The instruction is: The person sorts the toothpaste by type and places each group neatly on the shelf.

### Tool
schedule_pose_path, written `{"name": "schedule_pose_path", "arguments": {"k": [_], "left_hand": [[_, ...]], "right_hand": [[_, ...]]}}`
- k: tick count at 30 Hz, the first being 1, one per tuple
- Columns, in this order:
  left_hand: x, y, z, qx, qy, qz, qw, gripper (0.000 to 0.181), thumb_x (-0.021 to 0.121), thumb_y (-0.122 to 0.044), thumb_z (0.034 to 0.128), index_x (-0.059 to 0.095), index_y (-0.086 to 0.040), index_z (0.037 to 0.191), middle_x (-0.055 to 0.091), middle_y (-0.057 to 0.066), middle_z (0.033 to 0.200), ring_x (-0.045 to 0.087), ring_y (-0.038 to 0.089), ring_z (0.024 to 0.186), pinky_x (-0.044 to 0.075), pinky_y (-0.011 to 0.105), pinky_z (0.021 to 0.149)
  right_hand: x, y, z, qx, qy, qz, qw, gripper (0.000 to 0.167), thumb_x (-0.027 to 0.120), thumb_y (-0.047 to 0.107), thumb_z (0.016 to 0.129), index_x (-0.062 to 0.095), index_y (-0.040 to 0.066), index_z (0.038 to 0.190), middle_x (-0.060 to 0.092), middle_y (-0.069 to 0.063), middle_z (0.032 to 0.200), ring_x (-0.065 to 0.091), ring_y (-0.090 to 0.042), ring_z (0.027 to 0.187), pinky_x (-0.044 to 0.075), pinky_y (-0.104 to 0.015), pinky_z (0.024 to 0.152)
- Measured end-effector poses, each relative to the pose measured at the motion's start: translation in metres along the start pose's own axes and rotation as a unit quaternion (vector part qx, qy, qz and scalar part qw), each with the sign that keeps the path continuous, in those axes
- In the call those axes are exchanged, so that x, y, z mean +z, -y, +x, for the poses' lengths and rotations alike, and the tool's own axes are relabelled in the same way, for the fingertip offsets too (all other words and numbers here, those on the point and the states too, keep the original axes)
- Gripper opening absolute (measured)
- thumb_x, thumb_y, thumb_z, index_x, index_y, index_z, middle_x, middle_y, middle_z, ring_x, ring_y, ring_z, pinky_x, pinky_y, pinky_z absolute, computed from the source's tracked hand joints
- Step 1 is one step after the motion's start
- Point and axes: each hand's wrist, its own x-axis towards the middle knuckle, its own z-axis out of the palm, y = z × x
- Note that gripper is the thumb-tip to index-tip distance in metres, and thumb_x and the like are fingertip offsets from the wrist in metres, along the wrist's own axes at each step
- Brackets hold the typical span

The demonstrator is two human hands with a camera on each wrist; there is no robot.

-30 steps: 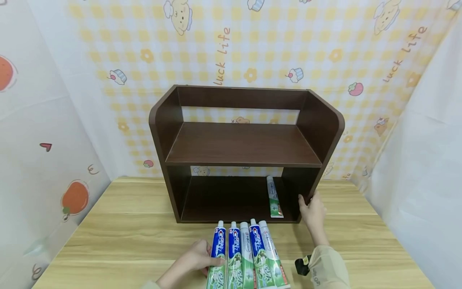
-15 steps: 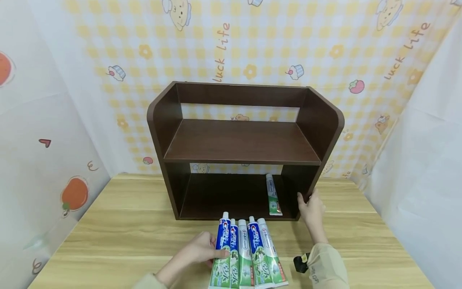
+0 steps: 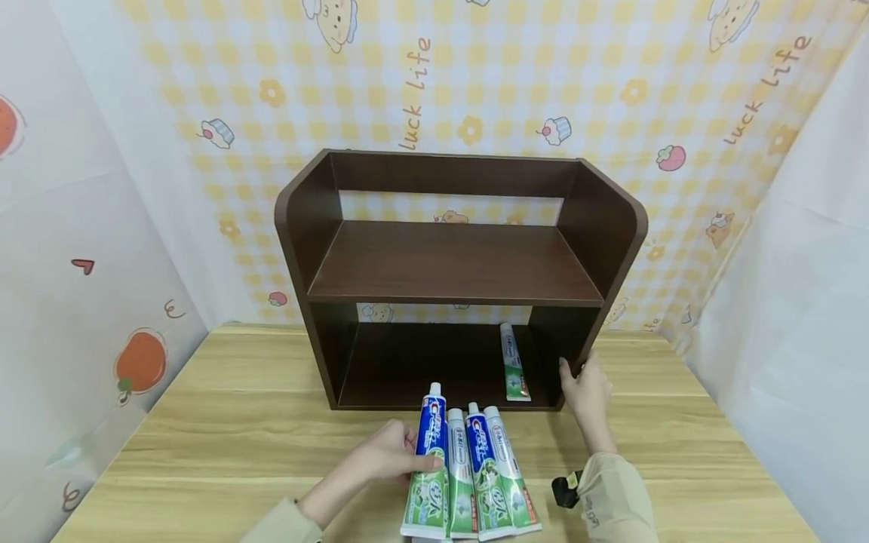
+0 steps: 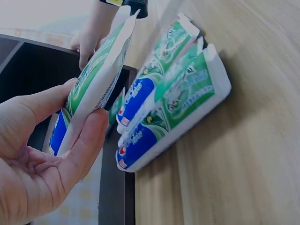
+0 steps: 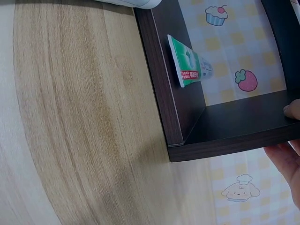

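Observation:
A blue-and-green toothpaste tube (image 3: 426,501) is pinched between the thumb and fingers of my left hand (image 3: 388,454). In the left wrist view, that hand (image 4: 44,164) holds the tube (image 4: 101,70) above the tabletop, apart from the others. Several more tubes lie side by side just right of it, including a silver-and-green tube (image 3: 462,483) and another blue-and-green tube (image 3: 486,475). One is mostly hidden under the held tube in the head view. My right hand (image 3: 588,392) grips the right side panel of a dark brown two-tier shelf (image 3: 455,260), thumb inside.
On the shelf's lower level, near the right wall, lies a silver-and-green toothpaste tube (image 3: 514,366), cap to the back. Wooden tabletop (image 3: 224,445) surrounds the shelf. A yellow checked cloth (image 3: 468,90) hangs behind. A black device (image 3: 566,490) sits at the right wrist.
My left hand has lifted the leftmost tube and carried it rightward and towards the shelf, over the neighbouring tube. My right hand has kept its grip on the side panel.

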Motion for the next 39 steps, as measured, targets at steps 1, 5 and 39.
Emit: {"name": "schedule_pose_path", "arguments": {"k": [1, 5, 39], "left_hand": [[0.0, -0.002, 0.0, 0.002, 0.0, -0.001, 1.0, 0.029, 0.073, -0.02, 0.075, 0.059, 0.004, 0.085, 0.066, 0.008, 0.069, 0.063, 0.015, 0.056, 0.056, 0.032, 0.055], [0.001, -0.01, 0.0, 0.008, 0.001, -0.005, 1.0, 0.031, 0.074, -0.02, 0.0747, 0.059, 0.004, 0.086, 0.066, 0.008, 0.069, 0.063, 0.014, 0.056, 0.056, 0.031, 0.055], [-0.018, -0.092, -0.004, 0.025, 0.013, 0.051, 0.9983, 0.039, 0.073, -0.031, 0.0762, 0.057, 0.0, 0.092, 0.066, 0.006, 0.073, 0.065, 0.015, 0.059, 0.057, 0.031, 0.064]], "right_hand": [[0.0, 0.0, 0.0, 0.0, -0.002, 0.001, 1.0, 0.026, 0.059, 0.017, 0.086, 0.045, -0.003, 0.093, 0.058, -0.025, 0.075, 0.055, -0.045, 0.071, 0.036, -0.051, 0.068], [-0.001, 0.001, 0.001, 0.003, -0.004, 0.007, 1.0, 0.025, 0.059, 0.016, 0.086, 0.045, -0.003, 0.092, 0.058, -0.024, 0.075, 0.055, -0.043, 0.07, 0.036, -0.05, 0.067], [-0.002, 0.003, 0.0, -0.001, 0.014, -0.002, 0.9999, 0.025, 0.057, 0.017, 0.086, 0.043, -0.002, 0.089, 0.058, -0.024, 0.076, 0.055, -0.041, 0.069, 0.037, -0.048, 0.066]]}}
